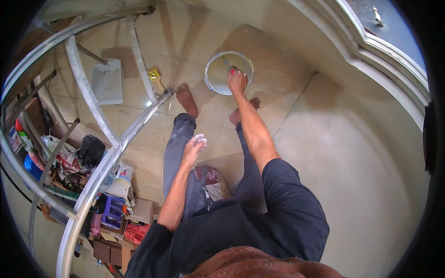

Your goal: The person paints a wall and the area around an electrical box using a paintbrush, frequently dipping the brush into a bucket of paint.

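My right hand (238,81) reaches down over a round white bucket (208,83) on the floor. Its fingers are closed around a slim hand tool (225,61) with a greyish end, which points into the bucket; a spot of red shows at the grip. I cannot make out the tool's exact kind. Pale whitish material (218,69) lines the inside of the bucket. Over my left leg, my left hand (192,151) is closed on a crumpled whitish cloth or paper (200,138), with whitish smears on that forearm.
A metal ladder (124,141) leans across the left side. Past it lie a white tray (107,83) and a paintbrush (156,78). Household clutter (111,211) is piled at lower left. A wall and a window frame (375,55) bound the right. My bare feet stand before the bucket.
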Action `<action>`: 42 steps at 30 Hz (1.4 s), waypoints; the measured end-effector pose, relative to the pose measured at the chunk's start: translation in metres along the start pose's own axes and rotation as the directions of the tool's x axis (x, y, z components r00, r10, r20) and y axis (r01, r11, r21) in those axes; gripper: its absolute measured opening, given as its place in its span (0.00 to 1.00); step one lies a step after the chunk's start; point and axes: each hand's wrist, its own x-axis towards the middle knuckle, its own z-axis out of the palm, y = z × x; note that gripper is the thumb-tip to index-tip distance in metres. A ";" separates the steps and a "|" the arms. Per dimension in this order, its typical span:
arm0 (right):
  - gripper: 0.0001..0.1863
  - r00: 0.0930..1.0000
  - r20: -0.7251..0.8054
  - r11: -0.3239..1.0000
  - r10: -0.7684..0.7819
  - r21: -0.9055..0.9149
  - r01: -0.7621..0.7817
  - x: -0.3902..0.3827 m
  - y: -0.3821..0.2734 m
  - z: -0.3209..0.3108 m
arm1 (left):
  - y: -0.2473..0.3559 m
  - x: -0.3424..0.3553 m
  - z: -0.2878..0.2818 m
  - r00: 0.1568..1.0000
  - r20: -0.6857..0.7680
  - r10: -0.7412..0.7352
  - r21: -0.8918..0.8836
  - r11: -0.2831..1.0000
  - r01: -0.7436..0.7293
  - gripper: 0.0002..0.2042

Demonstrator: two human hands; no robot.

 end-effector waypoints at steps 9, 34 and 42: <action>0.15 0.993 0.031 0.993 0.114 -0.016 -0.114 0.000 0.006 0.024 | 0.015 0.002 -0.007 0.999 0.028 -0.047 -0.211 0.976 0.051 0.23; 0.16 0.998 -0.063 0.957 -0.015 0.289 0.032 -0.052 -0.007 -0.140 | 0.107 -0.060 0.024 0.906 -0.029 0.421 -0.048 0.905 -0.422 0.21; 0.15 0.969 0.184 0.094 0.167 0.975 -0.202 -0.215 -0.004 -0.416 | 0.315 -0.185 0.110 0.508 0.172 0.844 -0.030 0.520 -0.853 0.22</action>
